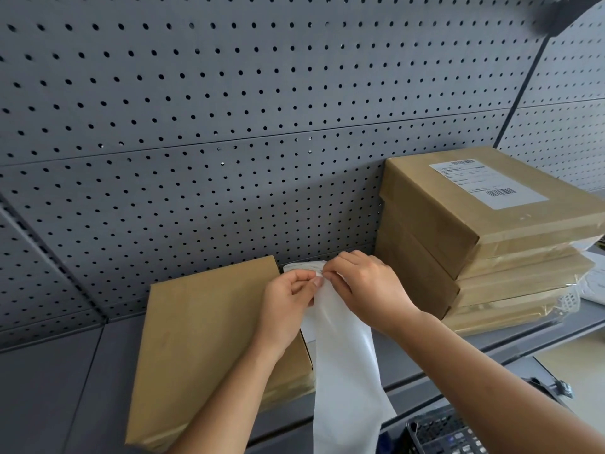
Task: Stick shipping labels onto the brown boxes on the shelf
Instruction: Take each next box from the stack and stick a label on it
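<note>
A white label strip point(343, 355) hangs down over the shelf's point(65, 388) front edge, its top end pinched between the left hand point(288, 306) and right hand point(366, 286), fingertips closed together on it as if picking a label free of its backing. The peeling step seems in hand. Next, the freed label likely needs laying flat on the bare brown box point(203, 339) just left of the hands; the stack point(474, 240) toward the shelf's right end already carries a label point(487, 183) on top.
</note>
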Demonstrator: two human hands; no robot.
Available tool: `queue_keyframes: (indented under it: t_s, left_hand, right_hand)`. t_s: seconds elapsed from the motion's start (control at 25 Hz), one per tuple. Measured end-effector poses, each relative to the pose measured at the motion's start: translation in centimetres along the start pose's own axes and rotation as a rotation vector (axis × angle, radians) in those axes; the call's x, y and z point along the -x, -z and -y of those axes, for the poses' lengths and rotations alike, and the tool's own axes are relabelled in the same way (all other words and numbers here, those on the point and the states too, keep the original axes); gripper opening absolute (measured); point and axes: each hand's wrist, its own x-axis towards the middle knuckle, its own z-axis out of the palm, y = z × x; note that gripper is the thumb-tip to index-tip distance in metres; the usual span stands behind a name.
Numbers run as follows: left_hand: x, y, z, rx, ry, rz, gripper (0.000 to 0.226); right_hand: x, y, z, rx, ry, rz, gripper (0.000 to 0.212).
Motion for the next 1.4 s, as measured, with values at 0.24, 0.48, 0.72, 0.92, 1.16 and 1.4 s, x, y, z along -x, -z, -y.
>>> queue_keyframes:
  t_s: [0.24,0.48,0.72,0.92,1.16,1.4]
  left_hand:
    - [-0.1,0.2,-0.1,0.02,0.008,0.002,0.012]
    - [-0.5,-0.1,0.2,-0.015,-0.017,-0.015,0.01]
    - [-0.2,-0.5,0.4,-0.083,0.093,0.019,0.008]
    - [-1.1,-0.8,-1.5,0.05,0.155,0.098,0.038]
    - [-2.5,-1.8,-0.8,-0.047,0.168,0.011,0.029]
    - [-3.7,-2.2,0.7,-0.202,0.215,0.026,0.041]
  right_hand:
    - [-0.4,0.0,-0.4,-0.041,0.042,0.021,0.019]
    - [-0.8,0.0,0.1,0.026,0.026,0.017,0.015]
    - [-2.1,1.5,-0.3,-0.153,-0.27,0.01,0.014]
    - [-2.0,2.5,0.6,-0.183,-0.204,0.062,0.012]
    - [-2.1,3.1,0.8,-0.179,-0.242,0.033,0.013]
    - [-3.8,6.4,0.3,-0.246,-0.366,-0.131,0.014]
